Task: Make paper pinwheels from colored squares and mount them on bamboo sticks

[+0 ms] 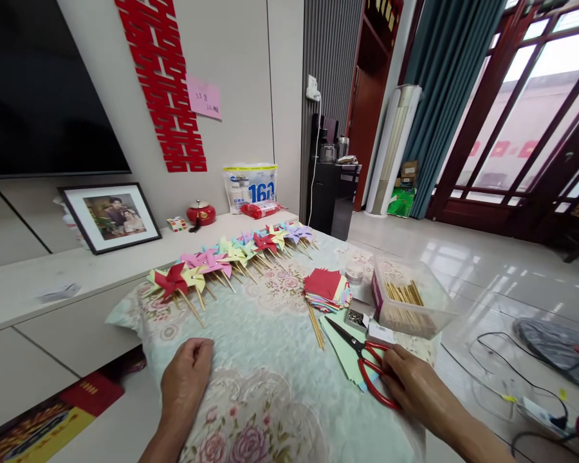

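My right hand (410, 379) grips the red handles of a pair of scissors (359, 347), whose dark blades are slightly apart and point up and left. The scissors lie over light green paper sheets (340, 357). My left hand (188, 370) rests on the floral tablecloth (270, 347), its fingers curled into a loose fist with nothing showing in it. Beyond the scissors sits a stack of coloured paper squares (324, 286), red on top, with a few loose wooden sticks (317, 326) beside it. A small box of metal fasteners (357, 317) stands near the blades.
Finished paper pinwheels (210, 260) on sticks line the table's far left edge. A clear plastic bin (410, 315) of wooden sticks stands at the right, near a small round jar (354, 273). A white cabinet (125, 270) adjoins the table; cables (506, 360) lie on the floor.
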Available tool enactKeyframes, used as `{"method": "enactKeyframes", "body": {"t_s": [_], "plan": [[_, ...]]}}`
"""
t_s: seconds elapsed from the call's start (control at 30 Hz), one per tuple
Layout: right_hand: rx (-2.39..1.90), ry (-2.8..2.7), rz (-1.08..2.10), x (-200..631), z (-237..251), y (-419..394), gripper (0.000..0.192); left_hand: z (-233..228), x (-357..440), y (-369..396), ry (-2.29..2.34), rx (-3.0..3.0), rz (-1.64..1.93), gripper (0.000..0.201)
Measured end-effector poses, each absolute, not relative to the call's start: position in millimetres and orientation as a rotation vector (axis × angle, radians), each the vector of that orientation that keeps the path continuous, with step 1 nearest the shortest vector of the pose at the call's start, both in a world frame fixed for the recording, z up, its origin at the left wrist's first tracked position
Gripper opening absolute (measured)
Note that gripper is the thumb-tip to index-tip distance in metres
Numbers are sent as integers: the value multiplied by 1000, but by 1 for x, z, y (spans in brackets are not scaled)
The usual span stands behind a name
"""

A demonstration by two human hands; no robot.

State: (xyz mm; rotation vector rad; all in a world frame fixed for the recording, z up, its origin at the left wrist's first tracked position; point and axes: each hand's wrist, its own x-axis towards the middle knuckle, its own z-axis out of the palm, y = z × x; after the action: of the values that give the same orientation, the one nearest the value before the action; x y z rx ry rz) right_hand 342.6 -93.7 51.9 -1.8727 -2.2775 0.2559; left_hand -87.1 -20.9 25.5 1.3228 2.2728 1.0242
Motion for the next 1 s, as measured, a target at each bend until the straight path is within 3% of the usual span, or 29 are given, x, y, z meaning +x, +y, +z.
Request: {"method": "enactKeyframes", "body": {"t_s": [0.2,0.37,0.43,0.67,1.0], "plan": [[-1924,-2176,174,310,92,-71,22,27,-43,7,2028,1124,1233,31],[-1846,-2063,124,272,114,-2,23,19,35,26,1771,1170,1350,28],[-1909,-1957,114,264,112,27,23,12,50,28,1795,1289,1384,20],[-2037,-1820,87,262,79,66,53,2,42,31,1854,1404,1227,19],[-2130,-1874,142,266,62,71,49,17,50,30,1926,1403,1042,17]]}}
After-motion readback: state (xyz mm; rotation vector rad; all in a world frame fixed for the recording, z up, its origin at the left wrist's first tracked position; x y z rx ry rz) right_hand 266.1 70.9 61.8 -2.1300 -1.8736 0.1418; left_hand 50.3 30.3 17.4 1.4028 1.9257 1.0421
